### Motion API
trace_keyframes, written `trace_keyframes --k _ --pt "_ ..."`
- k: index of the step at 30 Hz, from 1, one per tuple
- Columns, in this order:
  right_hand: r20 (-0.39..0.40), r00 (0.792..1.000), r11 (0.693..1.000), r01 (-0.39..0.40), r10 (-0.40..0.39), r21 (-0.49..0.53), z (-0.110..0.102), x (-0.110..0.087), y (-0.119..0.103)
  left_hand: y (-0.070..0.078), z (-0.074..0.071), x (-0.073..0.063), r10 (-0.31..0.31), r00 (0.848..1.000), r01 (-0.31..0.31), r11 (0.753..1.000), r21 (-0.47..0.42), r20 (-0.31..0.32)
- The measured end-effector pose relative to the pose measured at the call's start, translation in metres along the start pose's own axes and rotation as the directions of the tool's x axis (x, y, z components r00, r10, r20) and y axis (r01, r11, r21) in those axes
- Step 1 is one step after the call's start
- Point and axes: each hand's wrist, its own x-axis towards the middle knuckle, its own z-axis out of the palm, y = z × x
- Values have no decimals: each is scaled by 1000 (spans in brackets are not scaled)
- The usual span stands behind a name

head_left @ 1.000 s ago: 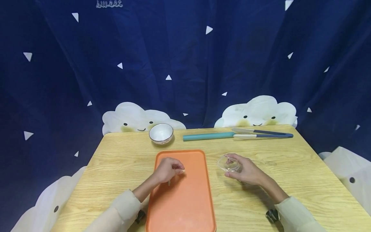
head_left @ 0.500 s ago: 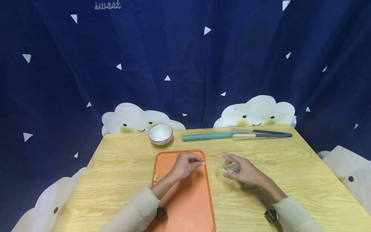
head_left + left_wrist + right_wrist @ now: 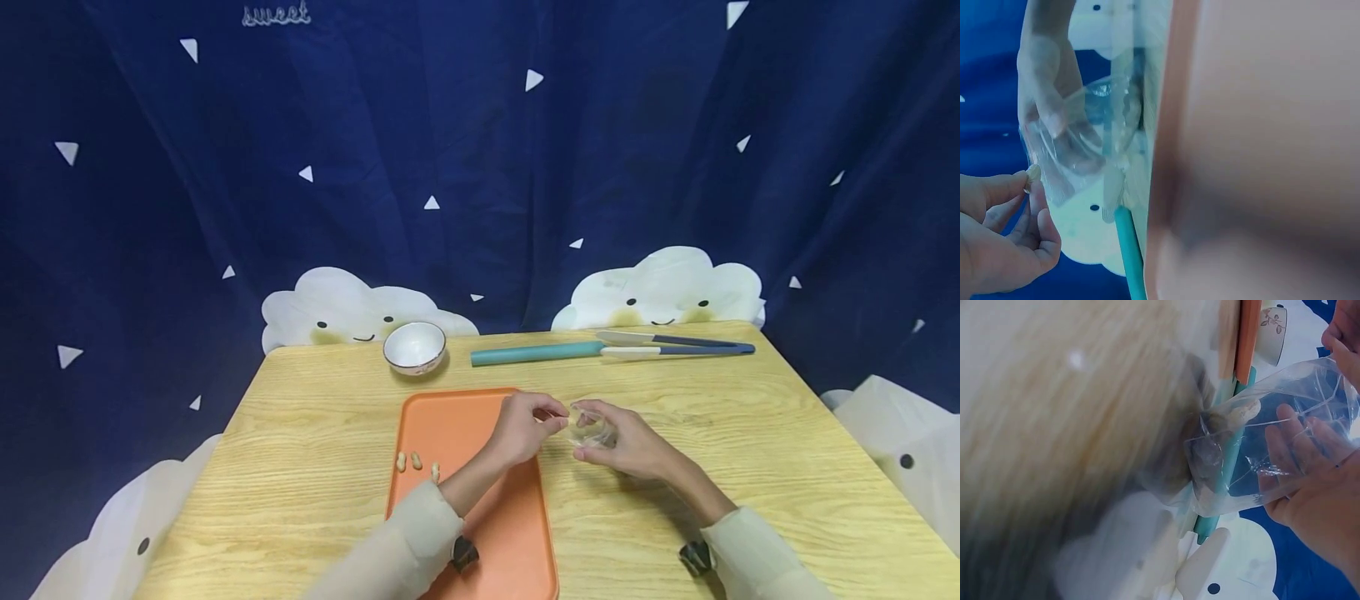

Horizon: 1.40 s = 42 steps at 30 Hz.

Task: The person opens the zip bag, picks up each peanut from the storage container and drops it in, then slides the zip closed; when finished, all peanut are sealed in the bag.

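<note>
My left hand (image 3: 520, 430) pinches a peanut (image 3: 1033, 177) between thumb and fingertips, right at the mouth of a clear plastic bag (image 3: 1079, 150). My right hand (image 3: 633, 443) holds that bag from its right side, fingers curved around it so that its mouth stands wide. Inside the bag, a pale peanut (image 3: 1246, 412) shows through the film in the right wrist view. Under my left forearm lies the orange tray (image 3: 450, 417), with a few unshelled peanuts (image 3: 416, 460) near its left edge. The forearm hides part of the tray.
A white bowl with a dark rim (image 3: 415, 348) stands behind the tray. To its right along the back of the wooden table (image 3: 315, 433) lie a teal stick (image 3: 536, 353) and blue-and-cream tongs (image 3: 678, 346). A dark blue curtain (image 3: 480, 167) hangs behind.
My left hand has moved right with the peanut, from over the tray to the bag's mouth. Peanuts at the tray's left have come into view. The right hand has stayed nearly still.
</note>
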Motion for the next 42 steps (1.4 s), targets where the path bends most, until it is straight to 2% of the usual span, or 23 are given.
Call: trace_keyframes --k 5,10,14,21,26,31,38,42 --pt "-20 1000 1000 14 -14 -28 0 0 -2 4 7 2 10 999 -9 999 -43 35" --pt "-21 1000 999 21 -22 -32 1 0 -2 0 2 1 38 996 -35 999 -42 85" --pt "-23 999 999 24 -25 -36 0 0 -1 -5 -13 -3 41 995 -39 999 -27 90" --pt "-24 1000 999 7 -7 -35 -2 -1 0 -22 -49 -14 30 999 -30 1000 -1 44" --pt "-21 1000 999 -20 19 -45 -2 -2 0 -35 -71 -26 -7 1000 6 999 37 18" --pt "-23 999 998 -32 31 -58 -2 -4 0 -45 -86 -40 -57 998 56 996 71 2" --pt "-15 1000 999 -25 24 -42 -3 -4 -3 -60 -103 -57 -81 997 81 991 111 -1" --pt "-19 1000 999 -15 14 -44 -4 -3 -4 -69 -112 -63 -97 995 96 980 173 -3"
